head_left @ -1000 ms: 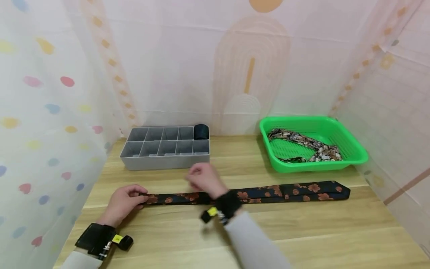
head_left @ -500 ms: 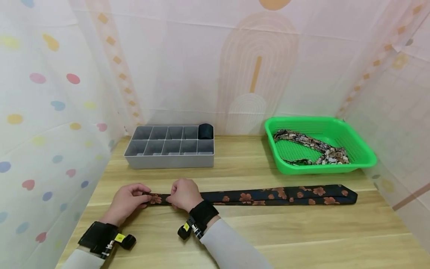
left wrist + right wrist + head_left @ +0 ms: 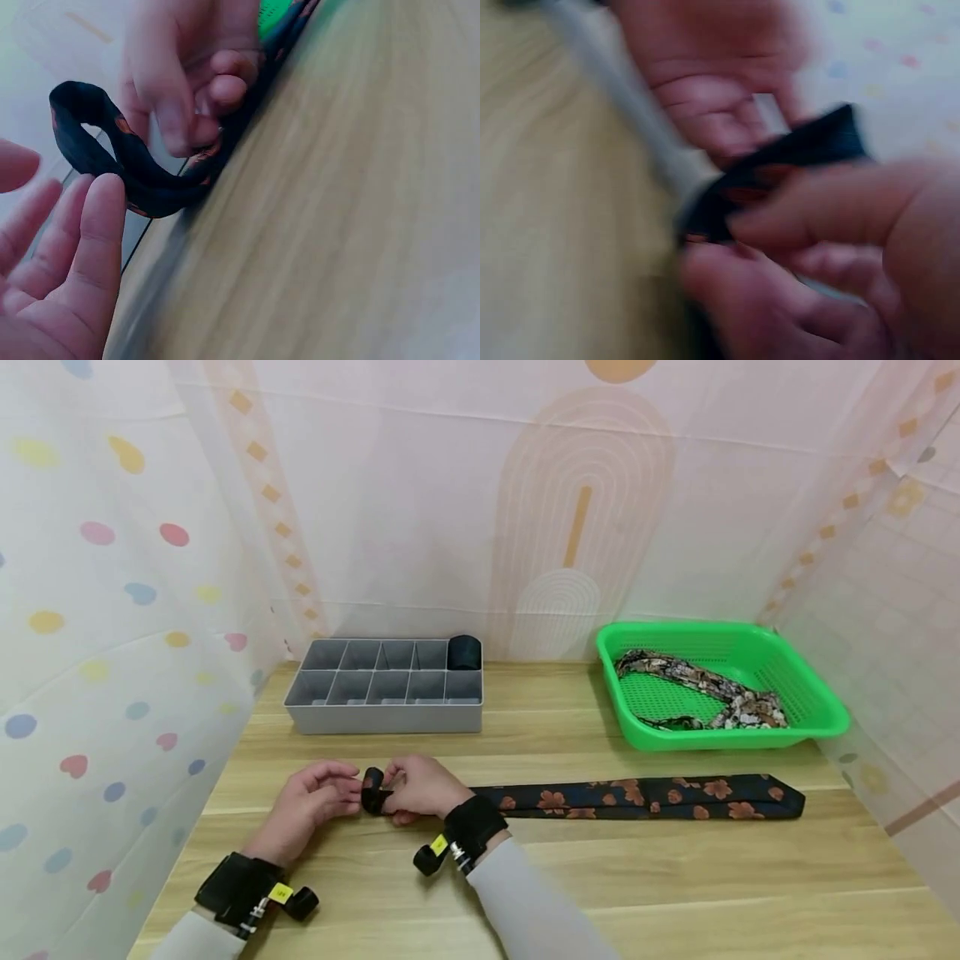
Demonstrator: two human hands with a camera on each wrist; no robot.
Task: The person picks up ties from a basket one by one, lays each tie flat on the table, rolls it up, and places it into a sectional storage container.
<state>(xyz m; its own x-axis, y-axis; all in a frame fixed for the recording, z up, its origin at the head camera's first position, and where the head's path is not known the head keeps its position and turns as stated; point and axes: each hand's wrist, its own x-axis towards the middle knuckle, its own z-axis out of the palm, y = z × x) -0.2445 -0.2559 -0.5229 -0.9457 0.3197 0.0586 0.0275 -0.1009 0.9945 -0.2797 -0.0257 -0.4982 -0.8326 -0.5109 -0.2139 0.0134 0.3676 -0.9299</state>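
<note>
A dark necktie (image 3: 615, 798) with orange-brown flowers lies stretched across the table, its broad pointed end to the right. At its left end the narrow part is bent back into a loop (image 3: 64, 127). My right hand (image 3: 423, 788) pinches the tie between thumb and fingertips where the loop closes, as the right wrist view shows, though blurred. Beside the loop, on its left, my left hand (image 3: 307, 802) has its fingers loosely extended. In the left wrist view its fingertips (image 3: 103, 196) are right at the loop's underside.
Behind the hands stands a grey divided box (image 3: 386, 720), with a dark rolled tie (image 3: 464, 653) in its back right compartment. A green basket (image 3: 727, 740) at the back right holds a patterned tie (image 3: 678, 672). Patterned curtains hang behind and at both sides.
My right hand has come left along the tie to its narrow end, which is now turned up into a loop. My left hand has loosened from that end.
</note>
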